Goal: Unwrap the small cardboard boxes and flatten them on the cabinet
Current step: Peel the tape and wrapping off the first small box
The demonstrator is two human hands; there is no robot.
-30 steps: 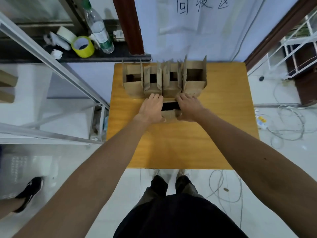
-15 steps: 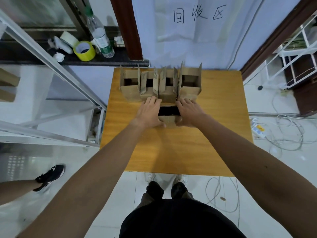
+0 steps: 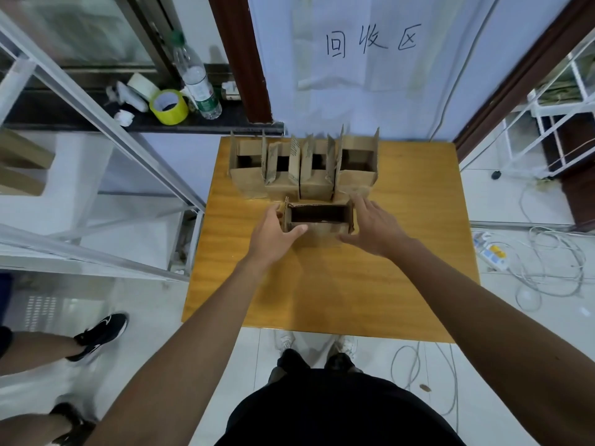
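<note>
Both hands have slid outward off the near box (image 3: 317,225), so its open mouth now shows whole where they had covered its ends. It stands on the cabinet (image 3: 402,284), in the far half of the top, with a flap upright at each end. The left hand (image 3: 273,235) grips the left end, thumb laid across the near wall and the other fingers round behind the flap. The right hand (image 3: 375,225) hangs just beside the right end, fingers spread and holding nothing; whether a fingertip touches the flap I cannot tell.

To flatten it well, I'd push the 2 ends askew so the walls fold along their creases, then press down with flat palms, keeping clear of the row behind.

Just beyond, 4 open boxes (image 3: 302,169) stand side by side by the wall, none flattened yet. Farther off, a yellow tape roll (image 3: 169,107) and a bottle (image 3: 196,82) sit on the dark ledge (image 3: 231,123).
</note>
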